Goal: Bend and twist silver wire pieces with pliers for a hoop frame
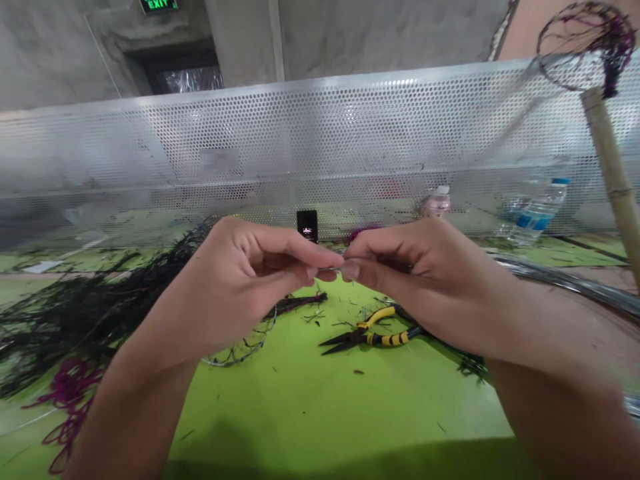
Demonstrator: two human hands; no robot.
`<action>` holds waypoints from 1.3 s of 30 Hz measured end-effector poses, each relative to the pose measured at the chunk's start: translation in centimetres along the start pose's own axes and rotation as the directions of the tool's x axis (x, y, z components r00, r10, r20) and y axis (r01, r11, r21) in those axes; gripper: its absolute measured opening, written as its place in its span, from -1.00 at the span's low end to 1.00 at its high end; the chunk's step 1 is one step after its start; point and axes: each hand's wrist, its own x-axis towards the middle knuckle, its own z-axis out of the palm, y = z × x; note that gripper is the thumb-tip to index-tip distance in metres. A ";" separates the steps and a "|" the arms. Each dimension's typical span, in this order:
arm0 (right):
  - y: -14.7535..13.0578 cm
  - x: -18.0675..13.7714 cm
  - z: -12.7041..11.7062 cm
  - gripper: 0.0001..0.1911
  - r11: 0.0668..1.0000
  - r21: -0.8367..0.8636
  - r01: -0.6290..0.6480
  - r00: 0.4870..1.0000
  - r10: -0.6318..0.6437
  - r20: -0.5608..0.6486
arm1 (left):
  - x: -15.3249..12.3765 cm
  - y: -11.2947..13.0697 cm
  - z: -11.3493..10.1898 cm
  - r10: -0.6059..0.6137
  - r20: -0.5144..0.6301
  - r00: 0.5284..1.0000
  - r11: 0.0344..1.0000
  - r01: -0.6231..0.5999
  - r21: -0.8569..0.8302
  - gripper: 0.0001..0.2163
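My left hand (240, 283) and my right hand (410, 273) meet in front of me above a green table (300, 407), fingertips pinched together on a thin piece of wire (334, 269). A loop of thin wire (240, 347) hangs below my left hand down to the table. Needle-nose pliers (373, 333) with yellow and black handles lie on the table just under my right hand.
A pile of black feathery strands (75, 307) and magenta strands (70, 393) lie at the left. A perforated metal screen (320, 147) runs across the back, with a small black device (307, 225) and plastic bottles (537, 212) by it. A bamboo pole (613, 173) with a wire ring stands right.
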 end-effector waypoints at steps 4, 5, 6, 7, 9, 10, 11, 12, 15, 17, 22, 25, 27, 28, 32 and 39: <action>-0.5 0.1 0.6 -0.71 0.999 -0.030 -0.014 0.999 0.015 0.032 | 0.5 -0.3 -0.9 -0.137 0.098 0.986 0.985 0.146 -0.095 -0.89; -0.6 0.1 0.7 -0.71 0.999 -0.030 -0.015 0.999 0.016 0.035 | 0.6 -0.4 -0.9 -0.160 0.104 0.982 0.977 0.173 -0.124 -0.90; -0.7 0.1 0.8 -0.71 0.999 -0.029 -0.019 0.999 0.020 0.037 | 0.7 -0.5 -1.0 -0.178 0.108 0.978 0.971 0.193 -0.145 -0.88; -0.8 0.1 0.9 -0.71 0.999 -0.028 -0.023 0.999 0.024 0.042 | 0.9 -0.6 -1.0 -0.195 0.116 0.974 0.965 0.212 -0.156 -0.84; -1.0 0.0 1.1 -0.72 0.999 -0.027 -0.035 0.998 0.037 0.055 | 1.1 -0.7 -1.1 -0.206 0.150 0.967 0.962 0.229 -0.151 -0.77; -1.1 0.0 1.2 -0.72 0.999 -0.031 -0.041 0.997 0.042 0.059 | 1.1 -0.7 -1.1 -0.205 0.170 0.964 0.962 0.231 -0.147 -0.73; -1.1 -0.1 1.3 -0.72 0.999 -0.036 -0.040 0.997 0.042 0.062 | 1.2 -0.7 -1.1 -0.208 0.193 0.959 0.960 0.238 -0.146 -0.71; -1.2 -0.1 1.3 -0.72 0.998 -0.043 -0.036 0.997 0.039 0.063 | 1.2 -0.7 -1.2 -0.215 0.223 0.951 0.957 0.251 -0.146 -0.70; -1.3 -0.2 1.3 -0.71 0.998 -0.064 -0.026 0.998 0.029 0.046 | 1.2 -0.6 -1.3 -0.234 0.304 0.923 0.948 0.286 -0.139 -0.70; -1.3 -0.2 1.3 -0.71 0.999 -0.048 -0.023 0.999 0.025 0.042 | 1.2 -0.5 -1.3 -0.237 0.341 0.910 0.947 0.295 -0.129 -0.72; -1.0 -0.1 1.4 -0.71 0.998 -0.051 -0.036 0.998 0.038 0.048 | 0.6 0.2 -0.9 -0.187 0.289 0.939 0.979 0.202 -0.021 -0.70; -1.0 -0.4 1.3 -0.74 0.998 -0.062 -0.032 0.998 0.035 0.046 | 0.1 0.7 -0.5 -0.156 0.233 0.960 0.987 0.144 0.069 -0.63; -1.1 -0.6 1.1 -0.75 0.998 -0.056 -0.037 0.999 0.039 0.037 | -0.2 0.9 -0.2 -0.136 0.188 0.973 0.987 0.116 0.116 -0.61; -1.1 -0.6 1.1 -0.75 0.998 -0.048 -0.040 0.999 0.042 0.034 | -0.2 0.9 0.0 -0.122 0.160 0.979 0.986 0.101 0.135 -0.61; -1.0 -0.7 1.0 -0.73 0.998 -0.007 -0.059 0.997 0.059 0.054 | -0.1 0.7 0.4 -0.073 0.083 0.994 0.979 0.056 0.198 -0.62; -0.8 -0.4 0.9 -0.75 0.997 0.035 -0.065 0.994 0.062 0.091 | -0.1 0.5 0.5 -0.030 0.068 0.997 0.959 0.009 0.283 -0.68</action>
